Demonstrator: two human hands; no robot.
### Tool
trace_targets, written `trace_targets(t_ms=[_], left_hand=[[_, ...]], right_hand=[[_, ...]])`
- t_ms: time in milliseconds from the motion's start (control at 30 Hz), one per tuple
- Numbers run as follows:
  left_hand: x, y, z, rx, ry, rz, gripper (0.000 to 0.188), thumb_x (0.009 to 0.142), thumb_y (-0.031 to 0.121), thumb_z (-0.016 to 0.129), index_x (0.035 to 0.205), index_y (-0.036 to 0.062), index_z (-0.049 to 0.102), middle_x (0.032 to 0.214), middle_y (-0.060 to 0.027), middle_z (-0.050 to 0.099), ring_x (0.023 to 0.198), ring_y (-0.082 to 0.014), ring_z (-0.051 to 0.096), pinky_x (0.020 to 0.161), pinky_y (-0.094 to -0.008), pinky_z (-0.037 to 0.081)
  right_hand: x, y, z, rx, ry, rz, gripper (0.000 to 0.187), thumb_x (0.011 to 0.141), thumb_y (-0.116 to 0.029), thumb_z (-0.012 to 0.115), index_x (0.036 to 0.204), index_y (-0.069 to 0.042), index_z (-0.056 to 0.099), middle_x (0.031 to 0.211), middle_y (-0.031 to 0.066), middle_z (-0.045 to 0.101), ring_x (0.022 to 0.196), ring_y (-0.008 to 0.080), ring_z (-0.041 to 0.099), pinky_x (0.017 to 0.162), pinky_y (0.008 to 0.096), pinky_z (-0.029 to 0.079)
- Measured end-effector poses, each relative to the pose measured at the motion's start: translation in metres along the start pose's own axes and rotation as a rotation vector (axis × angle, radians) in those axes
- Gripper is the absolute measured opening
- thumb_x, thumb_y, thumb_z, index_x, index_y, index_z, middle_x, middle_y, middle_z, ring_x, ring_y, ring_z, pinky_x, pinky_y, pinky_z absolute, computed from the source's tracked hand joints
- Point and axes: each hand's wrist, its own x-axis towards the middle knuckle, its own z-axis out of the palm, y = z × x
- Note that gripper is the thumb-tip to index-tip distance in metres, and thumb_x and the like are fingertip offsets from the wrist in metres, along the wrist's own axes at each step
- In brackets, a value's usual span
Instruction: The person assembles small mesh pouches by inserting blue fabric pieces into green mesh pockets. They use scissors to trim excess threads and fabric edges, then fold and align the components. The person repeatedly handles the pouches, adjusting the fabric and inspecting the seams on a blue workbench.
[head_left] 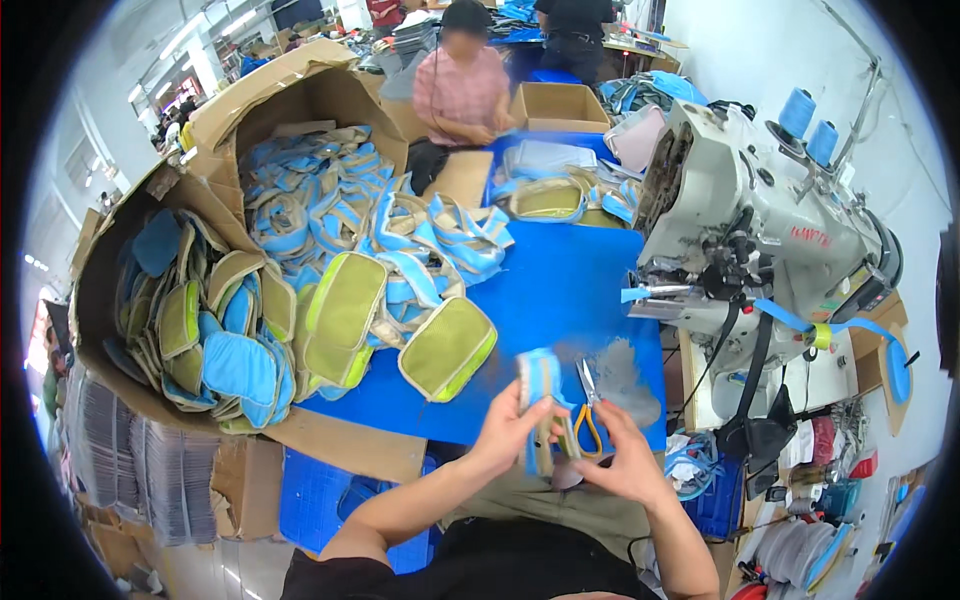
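Observation:
My left hand (508,430) is closed around a blue-and-beige fabric band (541,374), which is bent into a loop and slightly blurred. Close beside it, my right hand (628,462) has its fingers curled at the orange handles of a pair of scissors (587,425). Their metal blades point away from me and look slightly apart. The lower part of the band hangs between both hands, and the right thumb lies near it. Beyond my left hand lies a green mesh fabric panel (450,350) with beige edging, on the blue table (550,270).
A large cardboard box (300,85) spills blue-and-beige bands onto the table; another box (100,290) holds green and blue panels. On the right stands a sewing machine (800,230) with blue thread cones (797,112). Across the table sits a person in a pink shirt (460,90).

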Motion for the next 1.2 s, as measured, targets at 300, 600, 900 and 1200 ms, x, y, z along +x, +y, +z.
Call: trace_targets(t_ms=[300, 600, 900, 1200], left_hand=[[-0.056, 0.023, 0.042, 0.218, -0.443, -0.261, 0.032, 0.110, 0.033, 0.053, 0.114, 0.0034, 0.064, 0.079, -0.0040, 0.067, 0.060, -0.0088, 0.058, 0.055, -0.0252, 0.048], [-0.086, 0.115, 0.017, -0.091, -0.294, -0.411, 0.040, 0.112, 0.039, 0.045, 0.093, 0.0079, 0.061, 0.069, -0.0021, 0.056, 0.051, -0.0077, 0.046, 0.045, -0.0233, 0.036], [-0.062, 0.092, 0.002, 0.072, -0.321, -0.305, 0.046, 0.112, 0.041, 0.043, 0.099, 0.0042, 0.068, 0.069, -0.0069, 0.065, 0.050, -0.0102, 0.049, 0.045, -0.0246, 0.034], [-0.061, 0.022, 0.058, 0.180, -1.080, -0.363, 0.062, 0.102, 0.029, 0.067, 0.151, -0.0021, 0.048, 0.140, -0.0180, 0.062, 0.130, -0.0251, 0.060, 0.111, -0.0404, 0.046]], right_hand=[[-0.007, -0.053, -0.027, -0.303, 0.104, -0.081, 0.041, 0.068, -0.021, 0.081, 0.101, -0.002, 0.065, 0.097, 0.0160, 0.067, 0.088, 0.0388, 0.069, 0.071, 0.0469, 0.056], [-0.020, 0.010, -0.075, -0.464, 0.011, -0.433, 0.012, 0.070, -0.016, 0.067, 0.079, -0.008, 0.068, 0.073, 0.0137, 0.065, 0.071, 0.0342, 0.068, 0.059, 0.0462, 0.052], [-0.038, 0.032, -0.034, 0.006, 0.120, -0.044, 0.047, 0.083, -0.021, 0.074, 0.126, -0.005, 0.063, 0.116, 0.0155, 0.069, 0.103, 0.0404, 0.069, 0.087, 0.0465, 0.055], [0.023, -0.011, 0.001, -0.319, -0.067, -0.283, 0.017, 0.079, -0.011, 0.070, 0.094, -0.006, 0.063, 0.086, 0.0095, 0.066, 0.080, 0.0335, 0.070, 0.067, 0.0441, 0.056]])
